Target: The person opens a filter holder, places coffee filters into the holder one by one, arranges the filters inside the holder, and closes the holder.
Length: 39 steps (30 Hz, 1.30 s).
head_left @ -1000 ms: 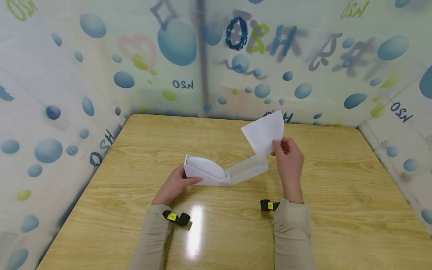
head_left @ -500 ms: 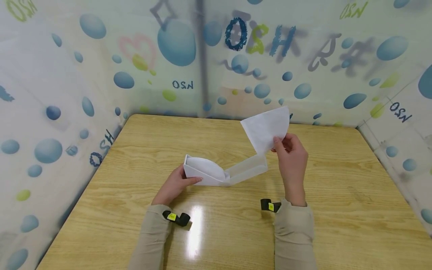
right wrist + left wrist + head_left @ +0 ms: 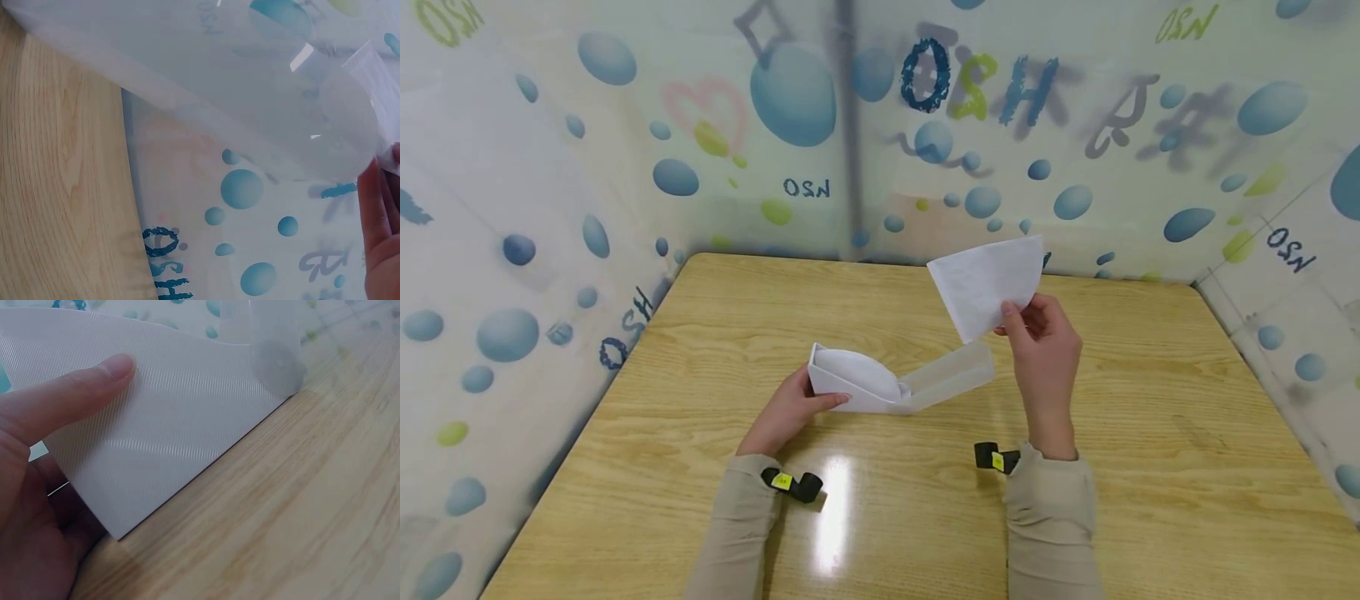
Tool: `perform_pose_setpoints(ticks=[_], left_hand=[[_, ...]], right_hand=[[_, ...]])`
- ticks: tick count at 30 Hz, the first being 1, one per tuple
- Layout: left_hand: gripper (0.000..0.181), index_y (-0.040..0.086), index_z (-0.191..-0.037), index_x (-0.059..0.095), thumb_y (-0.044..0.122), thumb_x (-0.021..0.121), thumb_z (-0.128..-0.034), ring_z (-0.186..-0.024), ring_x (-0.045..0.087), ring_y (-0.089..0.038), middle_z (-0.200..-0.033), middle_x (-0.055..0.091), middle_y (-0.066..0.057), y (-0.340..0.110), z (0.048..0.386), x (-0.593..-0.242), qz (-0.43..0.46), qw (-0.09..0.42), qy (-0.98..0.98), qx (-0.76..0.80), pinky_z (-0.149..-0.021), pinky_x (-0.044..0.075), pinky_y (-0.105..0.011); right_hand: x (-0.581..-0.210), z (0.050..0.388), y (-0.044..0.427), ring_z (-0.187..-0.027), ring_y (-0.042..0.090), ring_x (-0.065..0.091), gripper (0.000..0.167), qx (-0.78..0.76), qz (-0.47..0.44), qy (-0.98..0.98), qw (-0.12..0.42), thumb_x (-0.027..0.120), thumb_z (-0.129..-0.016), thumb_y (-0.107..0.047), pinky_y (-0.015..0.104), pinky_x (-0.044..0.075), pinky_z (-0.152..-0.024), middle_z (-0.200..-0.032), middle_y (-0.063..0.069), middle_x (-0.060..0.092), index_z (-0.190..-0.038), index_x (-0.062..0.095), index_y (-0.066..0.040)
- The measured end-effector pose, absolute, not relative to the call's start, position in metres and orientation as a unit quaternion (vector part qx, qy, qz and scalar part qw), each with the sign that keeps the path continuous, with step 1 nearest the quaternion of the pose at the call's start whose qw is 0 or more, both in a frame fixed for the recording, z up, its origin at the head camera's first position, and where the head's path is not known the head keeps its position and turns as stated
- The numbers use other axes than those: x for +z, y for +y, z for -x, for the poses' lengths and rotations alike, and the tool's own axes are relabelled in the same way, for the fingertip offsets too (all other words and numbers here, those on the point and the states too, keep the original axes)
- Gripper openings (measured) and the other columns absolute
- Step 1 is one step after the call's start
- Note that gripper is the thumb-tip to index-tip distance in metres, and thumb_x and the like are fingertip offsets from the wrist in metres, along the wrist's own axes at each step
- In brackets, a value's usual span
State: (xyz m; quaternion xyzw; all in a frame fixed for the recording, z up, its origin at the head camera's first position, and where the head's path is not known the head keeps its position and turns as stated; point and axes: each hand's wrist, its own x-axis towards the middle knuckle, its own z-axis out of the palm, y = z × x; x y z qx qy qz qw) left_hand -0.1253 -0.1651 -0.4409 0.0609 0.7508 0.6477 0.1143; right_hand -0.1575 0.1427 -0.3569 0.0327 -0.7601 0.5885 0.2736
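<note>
My left hand [image 3: 786, 414] holds the left end of a white filter case [image 3: 857, 396] on the table, thumb across its front wall. In the left wrist view that thumb presses the ribbed wall [image 3: 175, 419]. White fan-shaped papers [image 3: 856, 367] sit inside the case. The translucent hinged lid [image 3: 951, 377] hangs open to the right. Above the lid, my right hand [image 3: 1047, 350] pinches one coffee filter [image 3: 988, 279] between thumb and fingers. In the right wrist view, the filter's crimped edge [image 3: 369, 75] shows partly behind the lid [image 3: 250, 94].
All this is on a wooden table [image 3: 1150, 400]. A curtain [image 3: 1000, 150] printed with bubbles and letters runs along the back, with printed sheets at both sides. Each wrist carries a small black camera [image 3: 996, 458].
The right hand has raised the coffee filter slightly over the second, then shifted it a little left; its lower corner now shows just above the lid. The left hand and case have stayed put.
</note>
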Motion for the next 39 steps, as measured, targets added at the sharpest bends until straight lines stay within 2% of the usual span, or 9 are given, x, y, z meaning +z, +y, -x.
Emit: perform_pose_setpoints(ticks=[6, 18, 31, 39], left_hand=[[0.047, 0.013, -0.117, 0.050, 0.023, 0.072, -0.0758, -0.099, 0.053, -0.020, -0.109, 0.057, -0.007, -0.164, 0.125, -0.440, -0.061, 0.113, 0.753, 0.645, -0.083, 0.042, -0.034], [0.046, 0.013, -0.117, 0.050, 0.022, 0.071, -0.0765, -0.099, 0.053, -0.020, -0.109, 0.057, -0.007, -0.165, 0.125, -0.440, -0.062, 0.112, 0.753, 0.646, -0.084, 0.041, -0.034], [0.046, 0.012, -0.115, 0.050, 0.022, 0.072, -0.0760, -0.098, 0.053, -0.020, -0.107, 0.057, -0.007, -0.164, 0.125, -0.439, -0.059, 0.110, 0.755, 0.644, -0.084, 0.041, -0.034], [0.047, 0.012, -0.116, 0.050, 0.021, 0.072, -0.0758, -0.098, 0.053, -0.019, -0.107, 0.057, -0.007, -0.164, 0.124, -0.438, -0.058, 0.110, 0.754, 0.645, -0.084, 0.041, -0.034]], right_hand=[[-0.356, 0.156, 0.136, -0.072, 0.012, 0.060, 0.031, 0.572, -0.050, -0.771, 0.275, 0.063, -0.083, -0.031, 0.021, 0.049, -0.062, -0.093, 0.002, 0.065, -0.103, 0.060, -0.006], [-0.353, 0.154, 0.124, -0.071, 0.013, 0.062, 0.030, 0.562, -0.083, -0.776, 0.276, 0.063, -0.083, -0.028, 0.022, 0.050, -0.060, -0.090, 0.006, 0.066, -0.099, 0.060, -0.004], [-0.354, 0.155, 0.119, -0.069, 0.013, 0.063, 0.023, 0.483, -0.152, -0.813, 0.289, 0.063, -0.084, -0.025, 0.018, 0.048, -0.060, -0.085, 0.005, 0.066, -0.094, 0.063, -0.005], [-0.355, 0.153, 0.115, -0.070, 0.011, 0.063, 0.019, 0.482, -0.178, -0.813, 0.275, 0.065, -0.082, -0.022, 0.020, 0.049, -0.062, -0.087, 0.004, 0.067, -0.094, 0.064, -0.008]])
